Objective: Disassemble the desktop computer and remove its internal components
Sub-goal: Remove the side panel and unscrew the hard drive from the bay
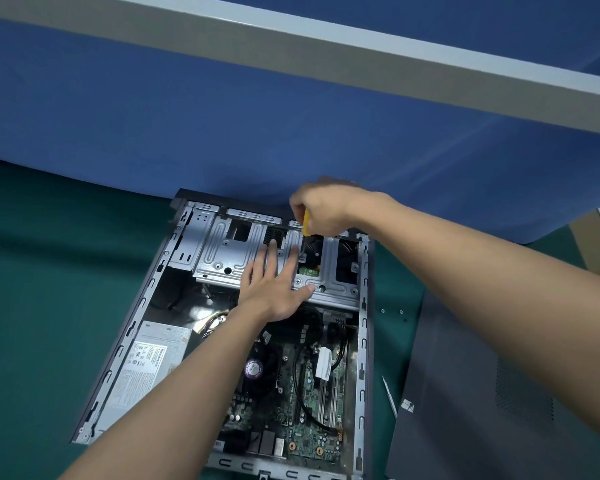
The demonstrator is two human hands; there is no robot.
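Observation:
An open desktop computer case (pixel 362 341) lies flat on a green mat. A silver metal drive cage (pixel 222 252) spans its far end. My left hand (pixel 274 282) lies flat on the cage with straight, spread fingers. My right hand (pixel 323 209) grips a yellow-handled screwdriver (pixel 306 223), held upright with its tip down at a screw on the cage near a black fan. Nearer me in the case are the power supply (pixel 149 365) on the left and the green motherboard (pixel 305 410) with black cables.
The dark grey side panel (pixel 465 393) lies on the mat right of the case. A thin silver tool (pixel 390 398) rests between panel and case. Small screws (pixel 392 311) lie near the case's far right corner. A blue partition (pixel 222 116) stands right behind the case.

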